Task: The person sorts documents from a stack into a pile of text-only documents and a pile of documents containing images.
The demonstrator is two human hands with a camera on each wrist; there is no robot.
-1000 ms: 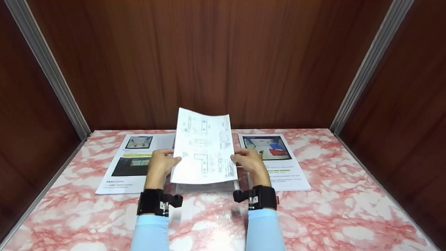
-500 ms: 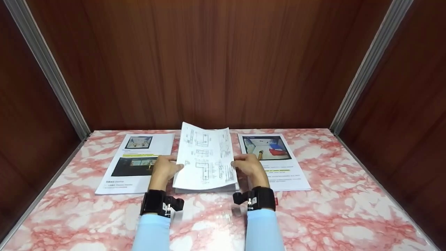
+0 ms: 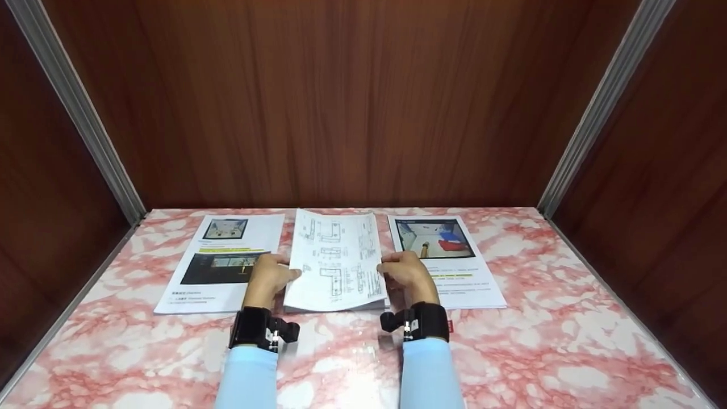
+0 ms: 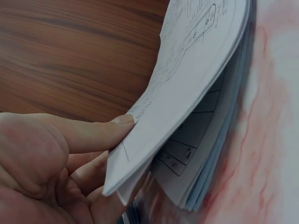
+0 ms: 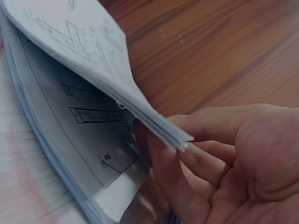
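Observation:
Several sheets of paper (image 3: 335,261) with line drawings on top are held between my two hands at the middle of the table. My left hand (image 3: 271,278) pinches their left edge, thumb on top and fingers beneath. At the right edge, my right hand (image 3: 409,274) pinches them the same way. Both wrist views show the held sheets (image 4: 187,88) bowed, their side edges raised. Under them lies a paper stack (image 5: 93,154) with more drawings, mostly hidden in the head view.
A printed paper stack (image 3: 187,295) with two pictures lies on the left, partly behind my left hand. Another printed stack (image 3: 471,289) lies on the right. The pink marbled table (image 3: 539,341) is enclosed by brown wood-grain panels (image 3: 341,102).
Both hands have lowered the held sheets from a raised, tilted position down onto the stack beneath. The printed stacks on either side have stayed in place.

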